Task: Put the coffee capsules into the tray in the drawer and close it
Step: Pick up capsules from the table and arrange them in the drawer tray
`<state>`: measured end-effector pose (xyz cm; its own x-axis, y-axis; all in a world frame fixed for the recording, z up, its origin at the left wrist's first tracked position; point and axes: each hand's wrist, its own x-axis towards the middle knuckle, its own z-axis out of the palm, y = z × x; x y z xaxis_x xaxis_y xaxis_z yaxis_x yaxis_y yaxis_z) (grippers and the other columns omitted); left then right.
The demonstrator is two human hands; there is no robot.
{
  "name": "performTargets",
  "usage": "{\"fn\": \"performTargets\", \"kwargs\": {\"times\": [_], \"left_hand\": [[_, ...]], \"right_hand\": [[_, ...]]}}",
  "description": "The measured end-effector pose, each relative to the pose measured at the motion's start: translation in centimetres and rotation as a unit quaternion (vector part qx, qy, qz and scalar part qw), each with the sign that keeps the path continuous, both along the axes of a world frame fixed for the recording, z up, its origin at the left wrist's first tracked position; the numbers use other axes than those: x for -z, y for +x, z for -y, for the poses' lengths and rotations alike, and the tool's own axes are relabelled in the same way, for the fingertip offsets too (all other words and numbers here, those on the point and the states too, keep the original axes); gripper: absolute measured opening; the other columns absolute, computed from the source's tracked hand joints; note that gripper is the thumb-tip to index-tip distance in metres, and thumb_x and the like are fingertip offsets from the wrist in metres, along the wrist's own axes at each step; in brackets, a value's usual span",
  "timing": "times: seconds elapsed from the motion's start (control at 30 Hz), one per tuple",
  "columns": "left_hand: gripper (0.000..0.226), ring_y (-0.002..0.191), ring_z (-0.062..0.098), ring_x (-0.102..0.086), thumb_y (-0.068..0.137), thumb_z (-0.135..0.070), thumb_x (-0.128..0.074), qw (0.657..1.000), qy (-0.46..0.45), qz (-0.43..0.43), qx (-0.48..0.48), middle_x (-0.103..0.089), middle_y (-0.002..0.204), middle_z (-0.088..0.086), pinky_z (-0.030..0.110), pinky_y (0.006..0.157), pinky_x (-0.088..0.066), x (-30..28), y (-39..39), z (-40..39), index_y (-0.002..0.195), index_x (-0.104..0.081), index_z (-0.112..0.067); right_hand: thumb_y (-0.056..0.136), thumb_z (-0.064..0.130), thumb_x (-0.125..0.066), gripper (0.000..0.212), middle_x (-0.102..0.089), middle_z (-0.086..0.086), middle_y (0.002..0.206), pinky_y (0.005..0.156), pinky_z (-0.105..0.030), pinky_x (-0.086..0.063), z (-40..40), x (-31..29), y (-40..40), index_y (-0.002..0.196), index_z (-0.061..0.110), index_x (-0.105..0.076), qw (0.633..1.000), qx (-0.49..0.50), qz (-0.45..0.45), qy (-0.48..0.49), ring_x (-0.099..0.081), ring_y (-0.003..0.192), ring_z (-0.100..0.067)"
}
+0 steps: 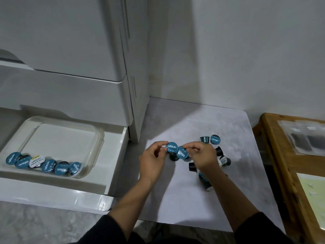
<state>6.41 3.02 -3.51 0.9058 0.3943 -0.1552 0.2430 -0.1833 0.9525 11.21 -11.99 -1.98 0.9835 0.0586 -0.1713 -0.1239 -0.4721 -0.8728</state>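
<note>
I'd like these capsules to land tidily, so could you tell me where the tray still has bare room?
The tray is bare behind the capsule row along its near wall. The floor right of both hands is crowded with loose capsules.

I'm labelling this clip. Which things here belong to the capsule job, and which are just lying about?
Part of the job:
- loose capsules on the floor
- capsule in left hand
- capsule in right hand
- clear tray, a row of capsules inside
- open drawer

Lying about:
- wooden table
- plastic bags on it
</note>
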Motion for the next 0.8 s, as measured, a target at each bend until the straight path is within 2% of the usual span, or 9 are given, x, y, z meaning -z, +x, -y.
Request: {"fn": "performTargets", "kwargs": {"times": [0.1, 0.13, 0.17, 0.3, 0.47, 0.57, 0.7, 0.8], "left_hand": [[0.020, 0.082, 0.016, -0.069, 0.087, -0.019, -0.061, 0.999, -0.018, 0.032, 0.013, -0.074, 0.085, -0.003, 0.024, 0.077, -0.053, -2.9, -0.2, -1.3, 0.092, -0.070, -0.036], [0.020, 0.082, 0.016, -0.069, 0.087, -0.018, -0.061, 0.999, -0.017, 0.042, 0.022, -0.074, 0.085, -0.003, 0.027, 0.078, -0.054, -4.0, -0.4, -2.0, 0.091, -0.070, -0.036], [0.021, 0.082, 0.014, -0.069, 0.087, -0.018, -0.061, 0.998, -0.011, 0.054, 0.031, -0.074, 0.086, -0.005, 0.025, 0.078, -0.054, -5.0, -0.7, -2.8, 0.092, -0.069, -0.036], [0.025, 0.082, 0.000, -0.068, 0.086, -0.016, -0.062, 0.994, 0.038, 0.077, 0.074, -0.073, 0.089, -0.016, 0.016, 0.079, -0.052, -8.8, -1.5, -7.9, 0.090, -0.069, -0.039], [0.020, 0.085, 0.004, -0.069, 0.086, -0.016, -0.063, 0.987, 0.093, 0.055, 0.116, -0.074, 0.089, -0.013, 0.021, 0.083, -0.054, -11.1, -3.1, -16.9, 0.093, -0.072, -0.032], [0.018, 0.081, 0.004, -0.068, 0.086, -0.019, -0.063, 0.981, 0.143, 0.021, 0.129, -0.074, 0.086, -0.013, 0.020, 0.079, -0.052, -11.2, -3.6, -23.4, 0.093, -0.072, -0.032], [0.018, 0.069, -0.010, -0.062, 0.085, -0.016, -0.064, 0.973, 0.180, -0.017, 0.145, -0.069, 0.074, -0.029, 0.009, 0.071, -0.047, -9.3, -4.0, -32.8, 0.092, -0.072, -0.032], [0.016, 0.071, -0.018, -0.060, 0.086, -0.012, -0.064, 0.963, 0.204, -0.048, 0.172, -0.068, 0.083, -0.022, 0.004, 0.070, -0.044, -7.6, -4.2, -39.0, 0.094, -0.073, -0.024]], "right_hand": [[0.087, -0.001, -0.055, 0.020, -0.067, 0.002, 0.071, 0.044, -0.006, -0.040, -0.5, -3.2, -0.2, 0.087, 0.010, -0.072, 0.999, 0.009, -0.015, 0.046, -0.054, 0.046, 0.005], [0.087, 0.000, -0.055, 0.019, -0.068, 0.002, 0.072, 0.043, -0.007, -0.040, -0.9, -4.2, -0.3, 0.088, 0.010, -0.072, 0.998, 0.006, -0.017, 0.056, -0.054, 0.045, 0.005], [0.087, 0.000, -0.055, 0.019, -0.070, 0.001, 0.075, 0.044, -0.008, -0.042, -1.4, -5.1, -0.5, 0.089, 0.010, -0.072, 0.998, -0.002, -0.016, 0.064, -0.055, 0.048, 0.004], [0.085, 0.001, -0.058, 0.023, -0.074, 0.003, 0.084, 0.067, -0.015, -0.054, -4.7, -7.8, -1.2, 0.085, 0.018, -0.074, 0.995, -0.040, -0.003, 0.096, -0.067, 0.075, -0.013], [0.084, 0.000, -0.059, 0.024, -0.073, 0.003, 0.080, 0.062, -0.009, -0.050, -11.6, -9.6, -2.6, 0.082, 0.020, -0.073, 0.988, -0.100, -0.012, 0.115, -0.065, 0.068, -0.006], [0.084, -0.001, -0.059, 0.022, -0.072, -0.001, 0.081, 0.065, -0.012, -0.051, -16.7, -9.6, -3.6, 0.084, 0.017, -0.073, 0.984, -0.137, -0.018, 0.112, -0.063, 0.070, -0.009], [0.082, 0.002, -0.063, 0.027, -0.073, 0.007, 0.075, 0.069, -0.017, -0.053, -24.4, -8.5, -4.2, 0.075, 0.026, -0.072, 0.980, -0.168, -0.043, 0.093, -0.065, 0.071, -0.009], [0.081, 0.004, -0.064, 0.031, -0.074, 0.011, 0.071, 0.073, -0.022, -0.055, -30.3, -6.6, -4.3, 0.067, 0.030, -0.074, 0.977, -0.180, -0.077, 0.085, -0.066, 0.074, -0.012]]}}
